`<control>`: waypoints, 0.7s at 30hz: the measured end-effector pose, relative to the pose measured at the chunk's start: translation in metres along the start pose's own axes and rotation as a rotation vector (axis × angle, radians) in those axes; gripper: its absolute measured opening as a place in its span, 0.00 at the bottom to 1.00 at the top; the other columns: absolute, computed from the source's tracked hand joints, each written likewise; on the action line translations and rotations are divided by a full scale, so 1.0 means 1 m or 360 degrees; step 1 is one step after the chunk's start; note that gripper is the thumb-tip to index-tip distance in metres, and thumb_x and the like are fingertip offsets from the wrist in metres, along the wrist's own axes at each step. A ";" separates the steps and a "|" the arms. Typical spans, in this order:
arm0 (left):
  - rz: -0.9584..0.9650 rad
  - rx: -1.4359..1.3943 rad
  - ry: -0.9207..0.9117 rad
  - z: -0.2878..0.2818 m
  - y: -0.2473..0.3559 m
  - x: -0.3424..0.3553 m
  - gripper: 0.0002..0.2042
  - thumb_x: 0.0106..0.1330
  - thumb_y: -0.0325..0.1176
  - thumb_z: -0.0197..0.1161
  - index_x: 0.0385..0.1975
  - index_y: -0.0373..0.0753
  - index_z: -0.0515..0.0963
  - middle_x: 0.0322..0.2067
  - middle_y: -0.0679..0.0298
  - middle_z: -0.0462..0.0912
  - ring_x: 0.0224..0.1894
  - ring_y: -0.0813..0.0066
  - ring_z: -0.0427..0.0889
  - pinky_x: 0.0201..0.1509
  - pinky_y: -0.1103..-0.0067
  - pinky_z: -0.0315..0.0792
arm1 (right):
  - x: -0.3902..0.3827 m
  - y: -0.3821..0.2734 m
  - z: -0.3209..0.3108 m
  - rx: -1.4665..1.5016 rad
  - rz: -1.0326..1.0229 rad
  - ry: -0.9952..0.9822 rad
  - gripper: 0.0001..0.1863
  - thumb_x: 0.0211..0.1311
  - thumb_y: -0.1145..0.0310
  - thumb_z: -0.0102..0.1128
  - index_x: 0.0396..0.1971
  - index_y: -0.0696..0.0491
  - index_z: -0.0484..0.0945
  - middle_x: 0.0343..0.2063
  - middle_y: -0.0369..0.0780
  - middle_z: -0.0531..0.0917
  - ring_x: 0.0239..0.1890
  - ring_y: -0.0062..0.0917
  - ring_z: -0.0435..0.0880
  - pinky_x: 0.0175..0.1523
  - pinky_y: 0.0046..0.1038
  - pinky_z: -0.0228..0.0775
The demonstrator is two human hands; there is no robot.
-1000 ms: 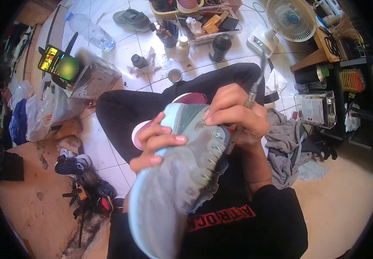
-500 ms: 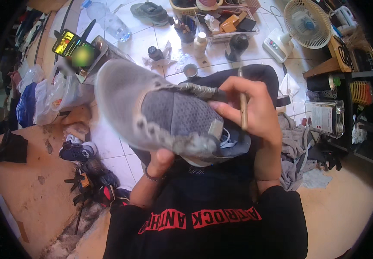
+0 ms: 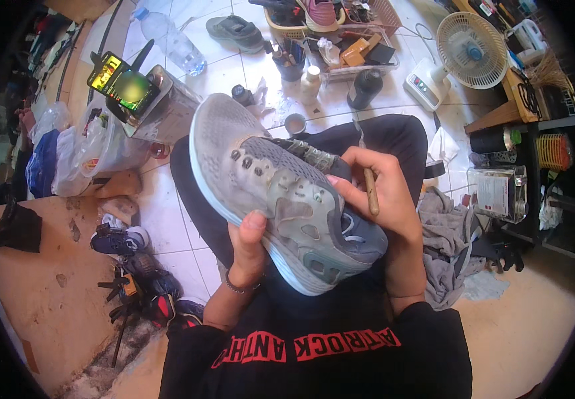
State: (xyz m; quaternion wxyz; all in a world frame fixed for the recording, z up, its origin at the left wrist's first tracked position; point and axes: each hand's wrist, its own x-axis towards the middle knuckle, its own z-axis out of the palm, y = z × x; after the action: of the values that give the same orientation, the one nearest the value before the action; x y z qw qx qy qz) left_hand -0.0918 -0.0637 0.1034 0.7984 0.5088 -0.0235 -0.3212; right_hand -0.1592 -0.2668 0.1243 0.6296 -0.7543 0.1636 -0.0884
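A worn grey sneaker [image 3: 284, 189] with a pale blue-white sole is held over my lap, its toe tilted up toward the far left and its outer side facing me. My left hand [image 3: 246, 247] grips it from below, the thumb pressed on the side just above the sole and the other fingers hidden underneath. At the collar and tongue, my right hand [image 3: 394, 193] pinches the sneaker's edge. A slim wooden-handled tool [image 3: 372, 191] passes between the fingers of that hand; its narrow far end sticks out beyond the knuckles, and its exact kind is unclear.
Beyond my knees stand a small cup [image 3: 294, 124], a white bottle [image 3: 310, 83], a dark bottle [image 3: 365, 89] and a basket [image 3: 360, 72] of supplies. A fan [image 3: 471, 52] is at far right, a phone [image 3: 122, 83] at far left. Several shoes [image 3: 120, 239] lie left, a grey cloth [image 3: 443, 239] right.
The sneaker has rolled so its outer side and sole edge now show instead of its top opening. Its toe has swung to the right, and both hands have stayed on it.
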 end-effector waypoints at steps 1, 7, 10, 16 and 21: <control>0.0021 -0.0026 -0.0009 0.000 0.001 0.002 0.43 0.55 0.56 0.62 0.62 0.26 0.63 0.54 0.48 0.76 0.54 0.59 0.80 0.58 0.68 0.76 | -0.001 -0.001 0.000 0.0005 0.0021 -0.0021 0.11 0.54 0.69 0.72 0.28 0.60 0.79 0.16 0.32 0.72 0.21 0.12 0.67 0.27 0.19 0.59; -0.0026 -0.0119 -0.0007 0.008 0.008 0.003 0.40 0.58 0.54 0.59 0.62 0.26 0.64 0.53 0.48 0.77 0.53 0.60 0.81 0.58 0.68 0.76 | -0.005 -0.007 -0.006 0.0039 0.0045 -0.0045 0.11 0.55 0.69 0.71 0.28 0.59 0.78 0.16 0.31 0.72 0.21 0.10 0.66 0.26 0.17 0.57; -0.0063 -0.0164 0.0014 0.013 0.014 0.003 0.38 0.60 0.53 0.57 0.62 0.26 0.64 0.53 0.47 0.78 0.53 0.60 0.81 0.58 0.68 0.76 | -0.007 -0.011 -0.009 0.0065 0.0003 -0.0092 0.11 0.55 0.69 0.71 0.28 0.59 0.79 0.16 0.31 0.72 0.21 0.10 0.66 0.26 0.17 0.57; -0.0064 -0.0227 -0.0013 0.020 0.020 0.002 0.37 0.61 0.52 0.55 0.62 0.26 0.64 0.54 0.46 0.77 0.53 0.59 0.81 0.59 0.67 0.76 | -0.013 -0.014 -0.020 0.0106 -0.0022 -0.0169 0.10 0.55 0.69 0.71 0.28 0.58 0.79 0.18 0.32 0.76 0.21 0.10 0.70 0.27 0.17 0.60; -0.0090 -0.0104 -0.0097 0.013 0.027 0.005 0.40 0.60 0.56 0.54 0.65 0.29 0.61 0.57 0.47 0.75 0.56 0.56 0.79 0.61 0.64 0.74 | -0.025 -0.026 -0.029 0.0368 -0.0449 0.0144 0.16 0.53 0.59 0.74 0.27 0.58 0.81 0.20 0.35 0.79 0.22 0.15 0.76 0.29 0.18 0.65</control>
State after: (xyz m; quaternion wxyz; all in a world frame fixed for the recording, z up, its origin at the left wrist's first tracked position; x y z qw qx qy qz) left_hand -0.0795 -0.0693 0.1301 0.8041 0.4727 -0.0229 -0.3597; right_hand -0.1889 -0.2809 0.1567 0.6854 -0.6877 0.0732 -0.2278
